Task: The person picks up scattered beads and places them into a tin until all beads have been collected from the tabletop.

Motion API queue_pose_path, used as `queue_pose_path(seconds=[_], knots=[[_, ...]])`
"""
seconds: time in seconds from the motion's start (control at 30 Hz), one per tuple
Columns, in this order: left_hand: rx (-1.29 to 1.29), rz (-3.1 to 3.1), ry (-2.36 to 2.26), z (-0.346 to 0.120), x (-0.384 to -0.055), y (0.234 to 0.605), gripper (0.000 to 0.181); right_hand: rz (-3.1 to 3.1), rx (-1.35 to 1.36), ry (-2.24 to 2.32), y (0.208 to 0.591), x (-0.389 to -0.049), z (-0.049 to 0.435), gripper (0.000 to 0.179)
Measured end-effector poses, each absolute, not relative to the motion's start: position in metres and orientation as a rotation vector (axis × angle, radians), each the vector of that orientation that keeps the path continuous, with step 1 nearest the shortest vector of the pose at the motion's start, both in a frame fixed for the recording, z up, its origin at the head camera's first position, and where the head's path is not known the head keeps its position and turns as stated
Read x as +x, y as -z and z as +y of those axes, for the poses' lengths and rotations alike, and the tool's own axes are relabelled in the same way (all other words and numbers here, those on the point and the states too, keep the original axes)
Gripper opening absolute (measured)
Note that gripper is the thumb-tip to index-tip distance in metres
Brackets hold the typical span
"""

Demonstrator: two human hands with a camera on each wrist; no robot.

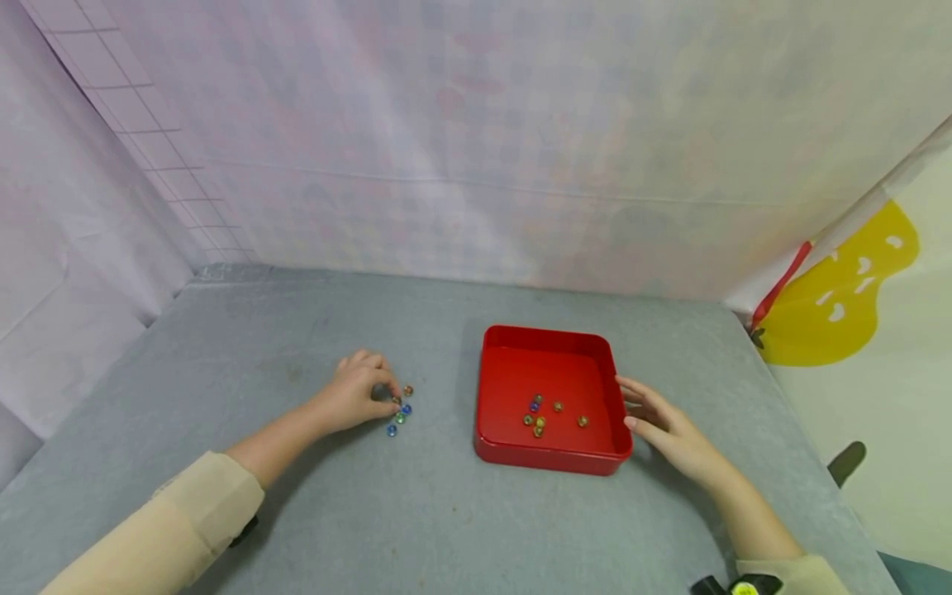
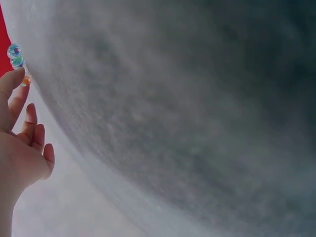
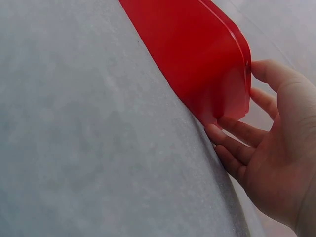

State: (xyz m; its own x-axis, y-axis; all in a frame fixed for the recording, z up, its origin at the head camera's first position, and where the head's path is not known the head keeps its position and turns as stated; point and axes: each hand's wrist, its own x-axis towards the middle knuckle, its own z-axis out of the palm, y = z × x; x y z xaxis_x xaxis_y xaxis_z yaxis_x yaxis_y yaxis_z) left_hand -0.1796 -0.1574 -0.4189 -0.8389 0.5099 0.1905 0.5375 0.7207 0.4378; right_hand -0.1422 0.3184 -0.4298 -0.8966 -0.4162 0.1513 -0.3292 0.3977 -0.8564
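Note:
On the grey cloth, my left hand point(image 1: 359, 395) pinches a small brownish glass marble point(image 1: 397, 401) between thumb and index finger. Close around those fingertips lie an amber marble point(image 1: 408, 390), a blue marble point(image 1: 406, 409), a green one and another blue marble point(image 1: 392, 430). A square red tray point(image 1: 554, 460) stands to the right, with several gold, green and blue marbles point(image 1: 559, 406) scattered on its floor. At the tray's right wall, my right hand point(image 1: 673, 430) rests its relaxed fingertips against the outside. The right wrist view shows the fingers point(image 3: 242, 131) spread along the red wall.
The grey cloth point(image 1: 357, 521) covers the table. Behind it hangs a pale checked curtain point(image 1: 476, 165), with another white sheet at the left. Beyond the table's right edge is a yellow cutout shape point(image 1: 840, 306) with a red strip.

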Motion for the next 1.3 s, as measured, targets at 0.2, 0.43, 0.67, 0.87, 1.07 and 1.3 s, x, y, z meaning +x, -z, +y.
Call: queue_pose_path(seconds=[0.2,0.43,0.67,0.87,1.07,1.3], knots=[[-0.865,-2.841,0.762,-0.158,-0.180,0.417,0.014,2.548,-0.666,1.536,0.430,-0.142,0.318,0.056],[-0.861,-2.821,0.775,-0.157,-0.179,0.415,0.016,2.557,-0.652,1.522,0.430,-0.142,0.318,0.056],[-0.867,-2.825,0.784,-0.155,-0.177,0.411,0.014,2.550,-0.650,1.527,0.429,-0.142,0.318,0.056],[-0.866,-2.818,0.810,-0.151,-0.175,0.408,0.014,2.556,-0.633,1.535,0.432,-0.143,0.318,0.055],[-0.873,-2.808,0.802,-0.149,-0.174,0.408,0.013,2.556,-0.632,1.526,0.433,-0.143,0.319,0.055],[-0.873,-2.784,0.819,-0.144,-0.176,0.404,0.012,2.553,-0.630,1.523,0.432,-0.143,0.319,0.056]])
